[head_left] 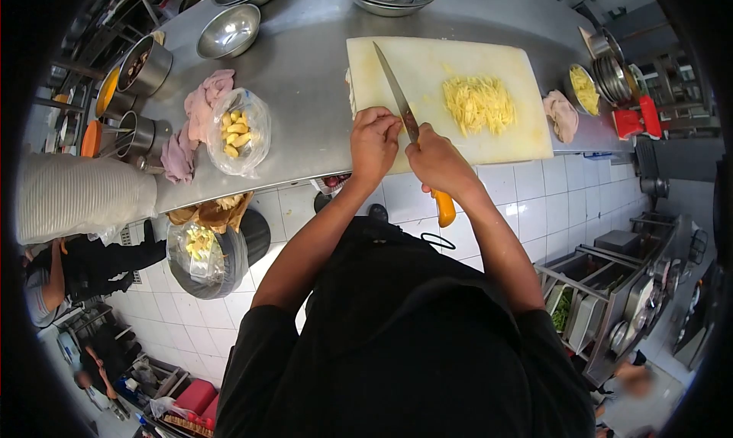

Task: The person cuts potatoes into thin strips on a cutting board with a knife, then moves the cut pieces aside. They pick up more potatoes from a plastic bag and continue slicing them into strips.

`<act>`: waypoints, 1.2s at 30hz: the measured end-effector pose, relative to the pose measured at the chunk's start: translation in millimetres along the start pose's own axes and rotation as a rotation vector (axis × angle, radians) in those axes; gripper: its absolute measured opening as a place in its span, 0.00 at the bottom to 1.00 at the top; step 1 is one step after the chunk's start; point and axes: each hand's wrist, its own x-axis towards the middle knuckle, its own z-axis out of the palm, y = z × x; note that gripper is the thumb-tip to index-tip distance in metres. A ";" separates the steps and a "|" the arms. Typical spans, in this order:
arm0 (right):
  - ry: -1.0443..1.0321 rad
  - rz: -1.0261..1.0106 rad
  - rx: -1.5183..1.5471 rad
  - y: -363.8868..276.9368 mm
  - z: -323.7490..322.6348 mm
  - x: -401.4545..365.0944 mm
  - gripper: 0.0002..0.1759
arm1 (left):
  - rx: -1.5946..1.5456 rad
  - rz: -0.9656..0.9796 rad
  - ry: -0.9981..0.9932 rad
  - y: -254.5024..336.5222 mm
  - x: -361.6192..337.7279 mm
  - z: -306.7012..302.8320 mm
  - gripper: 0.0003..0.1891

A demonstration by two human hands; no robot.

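My right hand is wrapped round the orange-yellow handle of a long kitchen knife. Its blade points away from me over the left part of a white cutting board. Close beside the blade is my left hand, its fingers pinched together near the base of the blade; whatever they hold is too small or hidden to name. A pile of thin pale-yellow shreds lies on the right half of the board. To the left, a clear plastic bag holds several peeled yellow pieces.
Pink cloths and a metal bowl sit on the steel table. At right are another cloth and a bowl of yellow pieces. A lined bin stands below the table at left. Other people are in the background.
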 end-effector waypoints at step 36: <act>0.082 -0.071 0.029 30.4 18.7 29.0 0.19 | 0.044 0.007 -0.006 1.3 -1.0 1.9 0.06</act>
